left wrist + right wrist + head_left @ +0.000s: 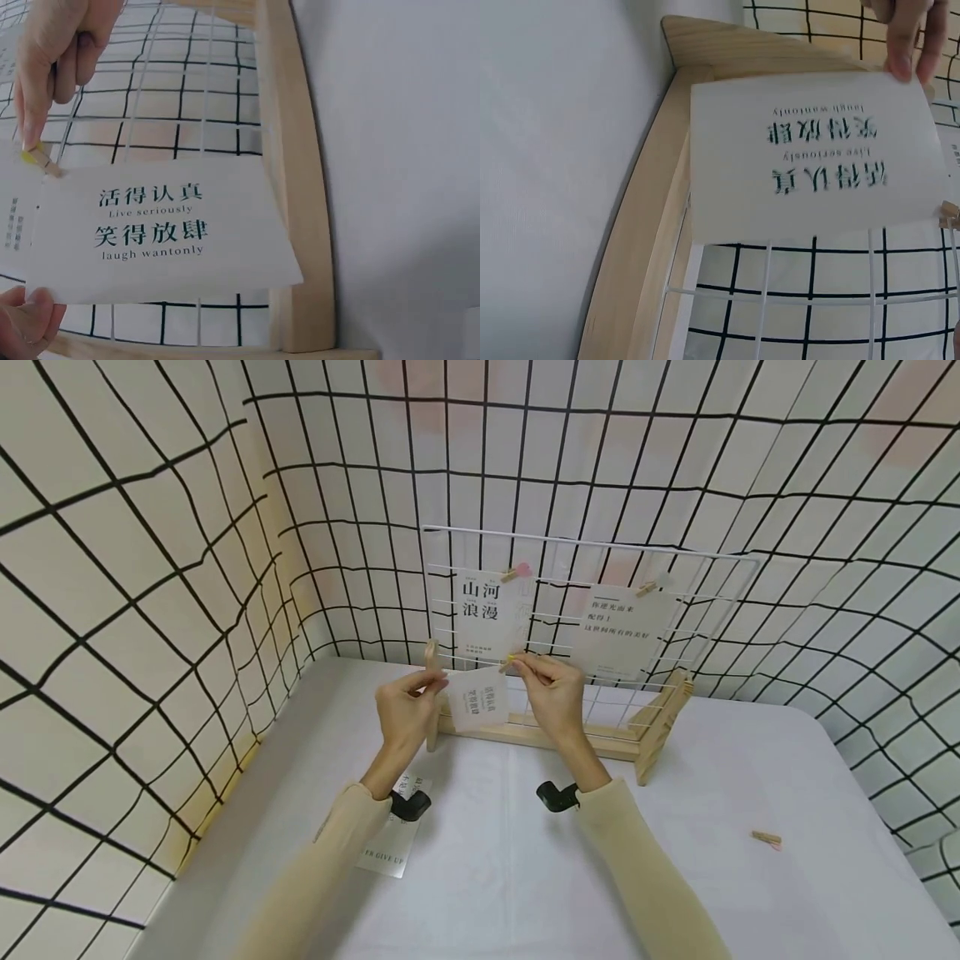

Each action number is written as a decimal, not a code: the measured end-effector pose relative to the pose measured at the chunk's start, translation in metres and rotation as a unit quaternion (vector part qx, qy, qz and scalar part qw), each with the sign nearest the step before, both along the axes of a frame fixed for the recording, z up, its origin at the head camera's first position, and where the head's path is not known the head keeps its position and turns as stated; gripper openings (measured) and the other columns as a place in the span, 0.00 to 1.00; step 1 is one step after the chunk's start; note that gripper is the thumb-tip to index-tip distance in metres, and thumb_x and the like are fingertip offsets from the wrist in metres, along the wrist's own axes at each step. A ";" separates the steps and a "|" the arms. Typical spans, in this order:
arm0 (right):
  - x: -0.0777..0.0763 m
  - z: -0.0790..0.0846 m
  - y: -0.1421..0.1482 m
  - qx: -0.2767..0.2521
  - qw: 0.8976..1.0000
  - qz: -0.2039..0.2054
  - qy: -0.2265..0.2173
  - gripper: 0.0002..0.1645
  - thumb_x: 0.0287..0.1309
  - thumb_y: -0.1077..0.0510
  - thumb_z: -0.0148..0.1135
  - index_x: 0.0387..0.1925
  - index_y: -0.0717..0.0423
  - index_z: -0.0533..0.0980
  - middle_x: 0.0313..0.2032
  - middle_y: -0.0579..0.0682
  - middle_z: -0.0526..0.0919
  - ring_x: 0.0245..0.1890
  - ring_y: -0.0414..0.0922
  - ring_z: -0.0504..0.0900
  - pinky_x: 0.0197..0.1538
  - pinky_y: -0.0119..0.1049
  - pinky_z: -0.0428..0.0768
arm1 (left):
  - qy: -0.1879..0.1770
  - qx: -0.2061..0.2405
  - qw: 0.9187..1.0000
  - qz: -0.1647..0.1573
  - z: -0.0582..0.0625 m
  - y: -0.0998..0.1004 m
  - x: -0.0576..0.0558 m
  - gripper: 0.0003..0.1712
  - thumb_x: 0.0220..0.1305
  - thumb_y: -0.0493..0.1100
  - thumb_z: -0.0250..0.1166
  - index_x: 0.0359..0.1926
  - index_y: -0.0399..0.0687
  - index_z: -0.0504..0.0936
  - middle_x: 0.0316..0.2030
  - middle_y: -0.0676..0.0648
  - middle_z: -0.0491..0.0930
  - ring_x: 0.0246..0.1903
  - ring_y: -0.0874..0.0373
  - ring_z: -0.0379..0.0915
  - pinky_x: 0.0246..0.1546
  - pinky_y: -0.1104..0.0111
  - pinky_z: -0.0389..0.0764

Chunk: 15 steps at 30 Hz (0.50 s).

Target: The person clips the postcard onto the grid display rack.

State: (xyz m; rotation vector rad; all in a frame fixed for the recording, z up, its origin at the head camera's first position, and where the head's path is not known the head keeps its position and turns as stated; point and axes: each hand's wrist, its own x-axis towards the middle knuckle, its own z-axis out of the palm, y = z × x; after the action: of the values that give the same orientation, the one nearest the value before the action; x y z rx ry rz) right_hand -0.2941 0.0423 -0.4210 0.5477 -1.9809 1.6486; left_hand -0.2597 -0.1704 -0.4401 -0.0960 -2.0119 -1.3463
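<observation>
A white card (480,706) with dark green lettering is in front of a white wire grid rack (570,693) on a wooden stand. My left hand (405,706) pinches one corner of this card between thumb and finger. At its opposite upper corner, my right hand (555,693) pinches a small wooden clothespin (46,161) with a yellow decoration. The clothespin meets the card's corner; whether it also bites a wire cannot be told. In the right wrist view the card (817,165) tilts before the grid, its words "Live seriously" upside down.
Two larger cards hang on the rack by clothespins: a left card (480,618) and a right card (615,635). Another card (388,847) lies on the table, partly under my left forearm. A loose clothespin (767,837) rests at the right. Black-checked cloth (360,460) stands behind.
</observation>
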 end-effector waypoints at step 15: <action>0.008 0.009 -0.004 -0.008 0.999 -0.018 0.041 0.07 0.55 0.76 0.70 0.37 0.76 0.86 0.22 0.70 0.81 0.16 0.32 0.56 0.23 0.18 0.51 | -0.152 0.280 0.948 -0.031 -0.024 -0.015 0.029 0.10 0.60 0.35 0.76 0.41 0.36 0.88 0.32 0.41 0.91 0.05 0.68 0.59 0.08 0.77 0.62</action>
State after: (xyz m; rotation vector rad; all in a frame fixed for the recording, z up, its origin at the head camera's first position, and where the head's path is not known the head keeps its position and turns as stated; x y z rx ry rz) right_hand -0.2861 0.0387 -0.4123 0.5608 -1.9067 1.5937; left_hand -0.2311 -0.1851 -0.4641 0.3289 -1.7890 -2.0206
